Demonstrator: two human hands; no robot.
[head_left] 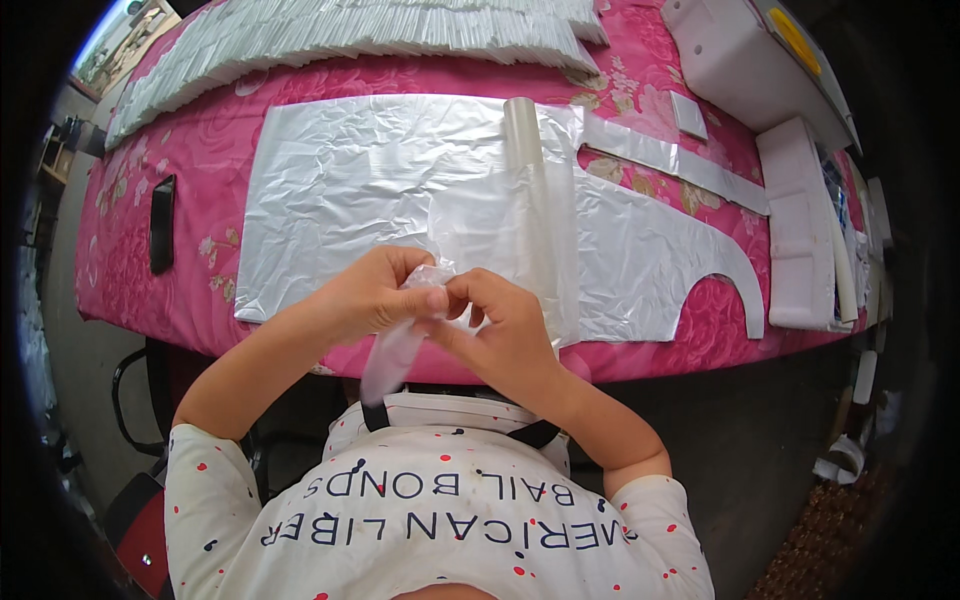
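Note:
Close together over the near edge of the table, my left hand (375, 290) and my right hand (495, 325) pinch a thin clear plastic film (395, 358). Part of it bunches up between the fingertips and part hangs down toward my lap; whether it is a bag I cannot tell. Just beyond the hands lies a shiny silvery-white plastic apron (340, 180), spread flat, with its curved cut-out and strap to the right. Across its middle rests a roll of clear plastic film (523, 135), with a loose sheet reaching toward my hands.
A pink flowered cloth (215, 130) covers the table. Long rows of folded white plastic pieces (400, 30) line the far side. A dark flat object (162, 225) lies at left. White foam boxes (795, 230) stand at right, near a small white square packet (688, 115).

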